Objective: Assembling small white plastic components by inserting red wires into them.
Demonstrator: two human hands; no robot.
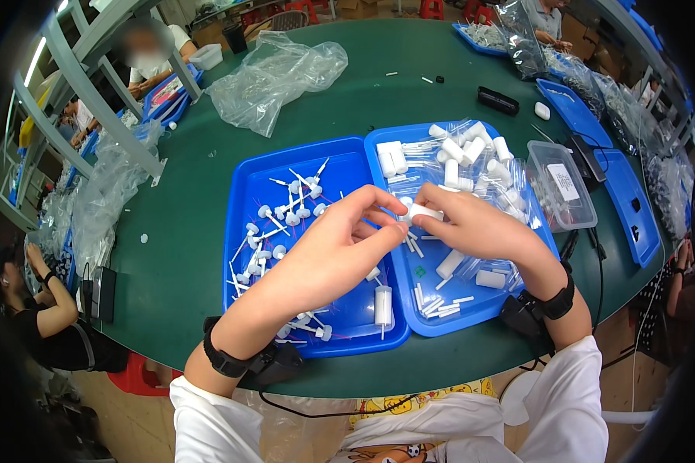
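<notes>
In the fingers of my right hand is a small white plastic cylinder, lying nearly level over the right blue tray. The thumb and forefinger of my left hand meet at the cylinder's left end in a pinch. What they hold there is too small to make out. Below my left arm, the left blue tray holds several white stick-like parts with pale round caps. A white cylinder with a thin stem lies at that tray's right side.
The right tray holds loose white cylinders, short white sticks and clear tubes. A clear plastic box stands beside it. Farther off are a plastic bag, a black case and a white earbud case. Other people sit around the table.
</notes>
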